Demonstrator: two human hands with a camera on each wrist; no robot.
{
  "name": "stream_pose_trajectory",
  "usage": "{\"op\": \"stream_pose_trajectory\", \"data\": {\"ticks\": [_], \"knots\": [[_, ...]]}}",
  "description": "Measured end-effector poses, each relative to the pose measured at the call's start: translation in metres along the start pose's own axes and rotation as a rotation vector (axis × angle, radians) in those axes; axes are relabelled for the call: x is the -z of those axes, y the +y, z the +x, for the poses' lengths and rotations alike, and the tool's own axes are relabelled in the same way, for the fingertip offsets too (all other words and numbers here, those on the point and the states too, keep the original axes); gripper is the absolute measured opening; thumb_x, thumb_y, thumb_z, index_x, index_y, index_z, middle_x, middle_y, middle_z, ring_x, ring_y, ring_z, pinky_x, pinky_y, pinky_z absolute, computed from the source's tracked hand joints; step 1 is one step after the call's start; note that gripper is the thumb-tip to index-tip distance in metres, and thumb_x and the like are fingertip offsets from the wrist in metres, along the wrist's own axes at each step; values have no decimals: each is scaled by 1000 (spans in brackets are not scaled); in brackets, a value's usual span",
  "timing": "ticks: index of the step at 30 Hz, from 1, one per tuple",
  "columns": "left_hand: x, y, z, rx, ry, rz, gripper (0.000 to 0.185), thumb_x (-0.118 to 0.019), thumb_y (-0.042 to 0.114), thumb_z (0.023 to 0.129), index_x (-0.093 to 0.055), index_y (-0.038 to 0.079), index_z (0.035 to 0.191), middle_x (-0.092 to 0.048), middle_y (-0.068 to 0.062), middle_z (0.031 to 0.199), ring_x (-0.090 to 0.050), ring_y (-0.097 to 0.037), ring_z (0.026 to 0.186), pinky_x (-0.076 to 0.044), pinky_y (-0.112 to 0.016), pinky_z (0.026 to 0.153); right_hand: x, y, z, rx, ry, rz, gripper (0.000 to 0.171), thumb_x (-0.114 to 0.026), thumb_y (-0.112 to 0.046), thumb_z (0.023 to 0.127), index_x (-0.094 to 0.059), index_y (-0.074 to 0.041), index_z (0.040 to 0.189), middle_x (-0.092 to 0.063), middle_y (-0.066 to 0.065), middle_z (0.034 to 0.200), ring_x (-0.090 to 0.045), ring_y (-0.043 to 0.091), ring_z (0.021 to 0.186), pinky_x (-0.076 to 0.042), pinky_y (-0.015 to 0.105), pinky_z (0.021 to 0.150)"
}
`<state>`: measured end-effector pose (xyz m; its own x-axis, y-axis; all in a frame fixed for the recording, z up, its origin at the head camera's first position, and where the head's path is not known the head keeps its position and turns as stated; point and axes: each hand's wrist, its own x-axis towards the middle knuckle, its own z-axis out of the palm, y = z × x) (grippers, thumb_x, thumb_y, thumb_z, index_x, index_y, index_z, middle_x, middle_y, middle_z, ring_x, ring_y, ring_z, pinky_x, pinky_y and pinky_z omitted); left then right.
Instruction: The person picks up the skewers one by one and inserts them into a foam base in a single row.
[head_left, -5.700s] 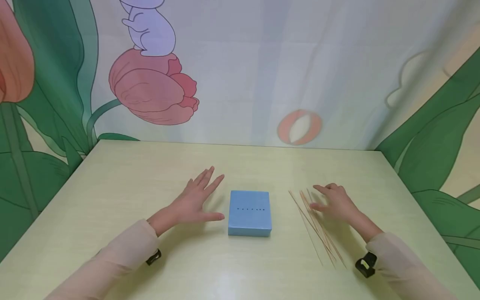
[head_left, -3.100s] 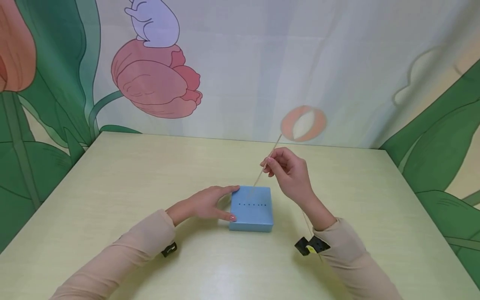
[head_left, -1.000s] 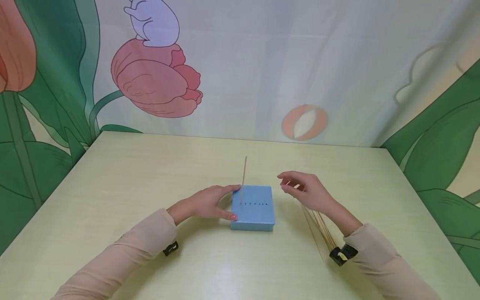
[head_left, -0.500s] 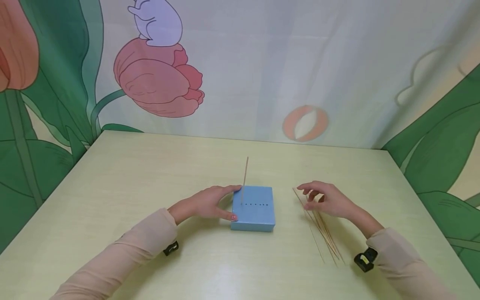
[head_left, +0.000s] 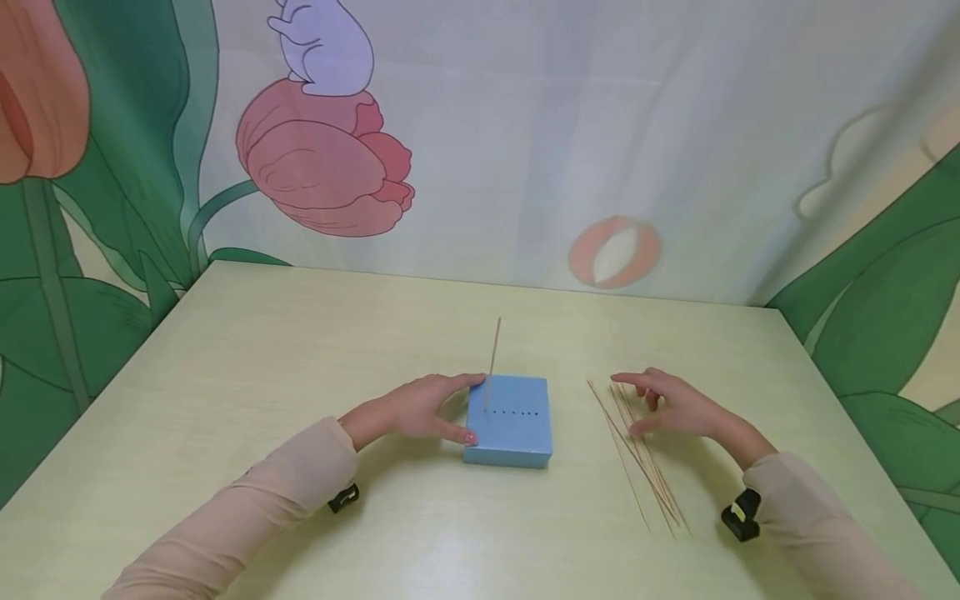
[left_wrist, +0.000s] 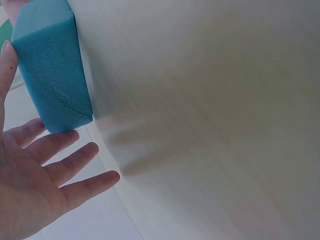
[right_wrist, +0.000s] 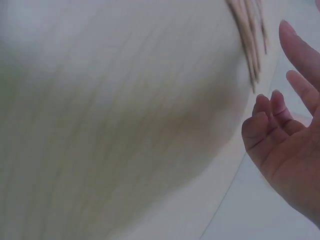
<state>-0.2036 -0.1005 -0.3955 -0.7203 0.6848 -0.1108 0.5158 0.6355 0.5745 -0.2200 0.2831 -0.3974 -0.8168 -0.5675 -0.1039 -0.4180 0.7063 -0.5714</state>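
A blue foam block (head_left: 510,437) with a row of small holes across its top sits on the table. One thin wooden stick (head_left: 495,350) stands in the leftmost hole, tilted slightly right. My left hand (head_left: 416,407) holds the block's left side between thumb and fingers; in the left wrist view, the other fingers of the left hand (left_wrist: 60,175) are spread past its edge. Several more wooden sticks (head_left: 648,475) lie in a loose bundle to the right. Over their far ends hovers my right hand (head_left: 678,406), index finger extended, other fingers bent, holding nothing.
The pale wooden table (head_left: 360,333) ends at a printed curtain (head_left: 480,167) along the back. A black wrist camera (head_left: 741,515) hangs under the right sleeve, close to the sticks' near ends.
Earlier, the right hand brought a stick to the block, and it now stands in a hole. The right hand has since moved back right over the bundle. The left hand moved onto the block.
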Motion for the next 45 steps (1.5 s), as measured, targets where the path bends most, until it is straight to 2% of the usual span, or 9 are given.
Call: {"op": "stream_pose_trajectory", "data": {"ticks": [4, 9, 16, 22, 28, 37, 43, 45], "knots": [[-1, -1, 0, 9, -2, -2, 87, -70, 44, 77, -28, 8, 143, -38, -10, 141, -34, -27, 129, -29, -41, 102, 0, 11, 1, -44, -43, -19, 84, -80, -26, 67, -39, -1, 136, -43, 10, 92, -39, 21, 78, -34, 30, 68], [-2, -3, 1, 19, -10, 3, 87, -70, 45, 77, -27, 9, 144, -37, -8, 141, -33, -26, 129, -29, -41, 102, 0, 18, 3, -59, -86, -21, 91, -81, -28, 66, -34, 0, 139, -38, 8, 86, -33, 21, 76, -30, 28, 65], [-1, -2, 2, 29, -13, 9, 87, -69, 46, 77, -27, 10, 144, -37, -7, 142, -34, -24, 129, -29, -40, 102, 1, 22, 10, -76, -110, -72, 101, -80, -35, 65, -25, 2, 141, -37, 8, 90, -34, 21, 81, -30, 31, 69], [-2, -1, 2, 42, -8, 22, 87, -69, 46, 76, -27, 12, 144, -37, -6, 142, -33, -23, 129, -29, -39, 102, 1, 23, 12, -88, -111, -103, 102, -80, -40, 64, -27, 4, 140, -39, 7, 90, -35, 21, 83, -31, 33, 71], [-2, 0, 3, 31, -13, 11, 87, -70, 45, 76, -27, 10, 143, -38, -8, 141, -35, -25, 128, -30, -40, 101, 2, 23, 14, -111, -128, -119, 104, -81, -41, 62, -28, 1, 141, -41, 9, 95, -37, 23, 88, -34, 39, 80], [-2, -1, 3, 25, -12, 23, 87, -69, 46, 76, -28, 11, 143, -38, -7, 141, -35, -25, 128, -30, -40, 101, 7, 15, 24, -162, -224, -150, 109, -82, -42, 59, -23, -10, 145, -40, 10, 93, -38, 24, 87, -34, 44, 83], [-3, -3, 3, 20, -1, 25, 87, -70, 47, 76, -28, 10, 143, -38, -7, 141, -35, -25, 128, -30, -40, 102, 7, 14, 27, -172, -235, -169, 107, -81, -44, 58, -26, -12, 144, -42, 11, 97, -40, 26, 91, -34, 48, 87], [-3, -4, 4, 16, -1, 27, 87, -69, 47, 76, -28, 10, 143, -39, -7, 141, -35, -25, 128, -30, -40, 101, 7, 15, 26, -161, -227, -161, 106, -82, -42, 58, -27, -11, 144, -44, 15, 104, -42, 29, 97, -34, 50, 89]]}}
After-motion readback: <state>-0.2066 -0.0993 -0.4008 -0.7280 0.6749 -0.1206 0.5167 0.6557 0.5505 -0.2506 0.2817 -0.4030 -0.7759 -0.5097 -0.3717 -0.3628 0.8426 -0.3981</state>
